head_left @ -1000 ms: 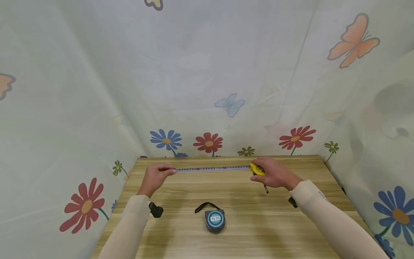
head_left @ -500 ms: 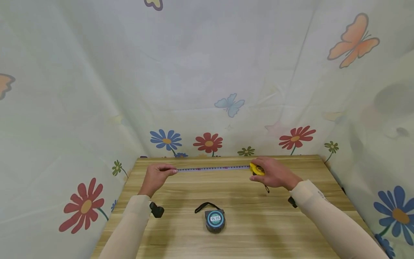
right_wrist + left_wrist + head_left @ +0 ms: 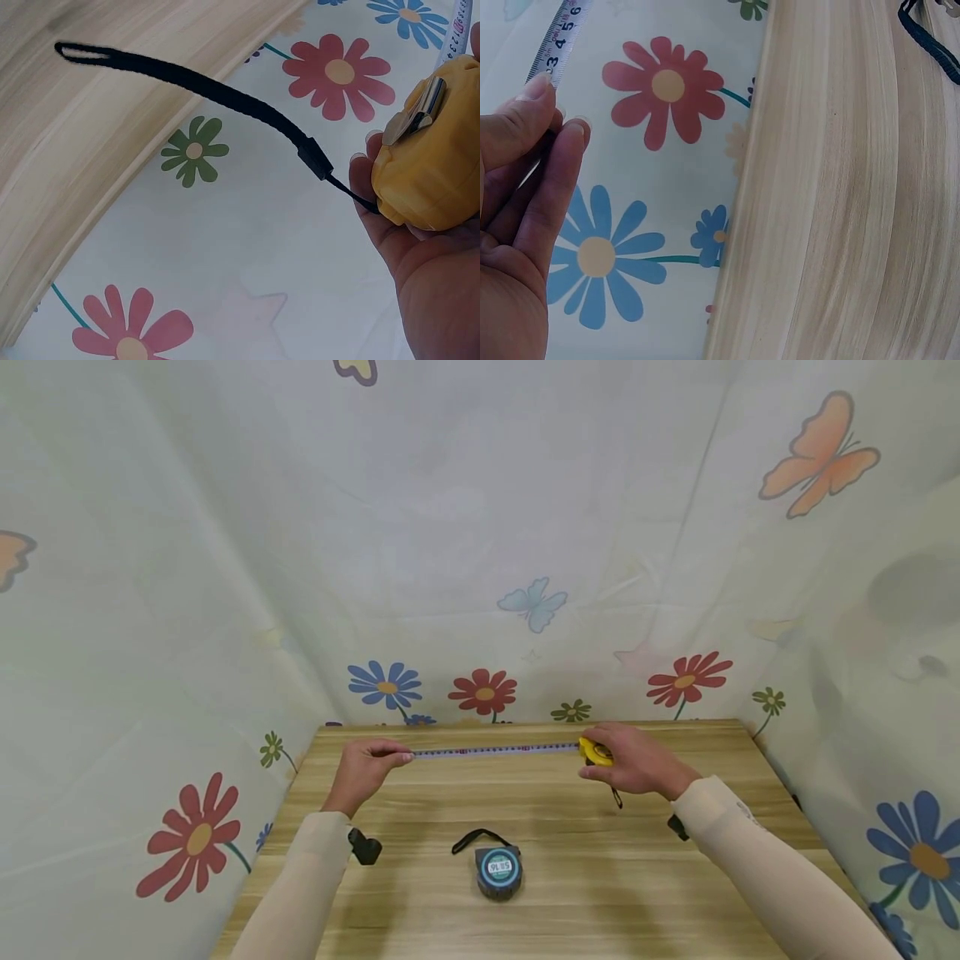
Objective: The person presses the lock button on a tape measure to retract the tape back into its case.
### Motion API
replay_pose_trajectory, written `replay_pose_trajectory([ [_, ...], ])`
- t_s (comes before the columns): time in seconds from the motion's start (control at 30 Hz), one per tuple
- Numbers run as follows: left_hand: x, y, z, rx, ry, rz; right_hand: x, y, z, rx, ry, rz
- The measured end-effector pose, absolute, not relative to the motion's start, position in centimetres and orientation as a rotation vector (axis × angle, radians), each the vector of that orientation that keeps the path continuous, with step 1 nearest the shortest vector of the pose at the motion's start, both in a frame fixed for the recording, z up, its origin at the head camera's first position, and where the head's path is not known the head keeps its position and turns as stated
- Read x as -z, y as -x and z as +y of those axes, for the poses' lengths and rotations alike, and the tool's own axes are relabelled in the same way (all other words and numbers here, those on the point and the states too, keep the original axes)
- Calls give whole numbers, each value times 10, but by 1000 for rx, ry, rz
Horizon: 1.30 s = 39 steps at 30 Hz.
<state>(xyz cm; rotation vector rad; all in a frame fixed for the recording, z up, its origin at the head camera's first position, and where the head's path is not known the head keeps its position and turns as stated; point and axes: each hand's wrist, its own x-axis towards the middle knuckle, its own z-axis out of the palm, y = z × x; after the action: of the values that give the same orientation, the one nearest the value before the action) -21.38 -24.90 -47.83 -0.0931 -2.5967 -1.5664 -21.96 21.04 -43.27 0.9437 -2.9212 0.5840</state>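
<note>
My right hand [image 3: 633, 758] grips a yellow tape measure [image 3: 435, 154], whose metal clip and black wrist strap [image 3: 217, 94] show in the right wrist view. From the case a white measuring blade [image 3: 495, 750] stretches leftward, pulled out nearly straight above the far part of the table. Its free end is pinched between the thumb and fingers of my left hand [image 3: 362, 772]; numbers on the blade [image 3: 561, 41] show just past the thumb in the left wrist view, while the tip is hidden. A second tape measure [image 3: 498, 870], dark with a blue-green label, lies on the table between my forearms.
The wood-grain table [image 3: 465, 806] ends at a back edge against a pale cloth [image 3: 420, 527] printed with flowers and butterflies. More of that cloth hangs at the left and right sides. A black strap [image 3: 480, 837] lies beside the dark tape measure.
Both hands hold nearly still. My left hand has shifted very slightly to the right; the blade stays stretched between the hands, and the dark tape measure has not moved.
</note>
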Motion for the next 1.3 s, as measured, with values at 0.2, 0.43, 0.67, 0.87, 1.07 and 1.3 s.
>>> replay_pose_trajectory([
  [0.2, 478, 214, -247, 1568, 96, -2600, 434, 220, 210, -580, -948, -2921],
  [0.43, 477, 215, -246, 1565, 106, -2602, 435, 221, 210, -577, -946, -2907],
  [0.67, 477, 214, -245, 1559, 113, -2605, 434, 220, 210, -579, -942, -2926],
  [0.87, 478, 214, -243, 1574, 103, -2603, 432, 219, 208, -579, -918, -2960],
  [1.07, 477, 214, -242, 1569, 100, -2604, 433, 219, 207, -559, -909, -2956],
  [1.3, 477, 213, -240, 1546, 104, -2614, 433, 218, 207, -586, -909, -2960],
])
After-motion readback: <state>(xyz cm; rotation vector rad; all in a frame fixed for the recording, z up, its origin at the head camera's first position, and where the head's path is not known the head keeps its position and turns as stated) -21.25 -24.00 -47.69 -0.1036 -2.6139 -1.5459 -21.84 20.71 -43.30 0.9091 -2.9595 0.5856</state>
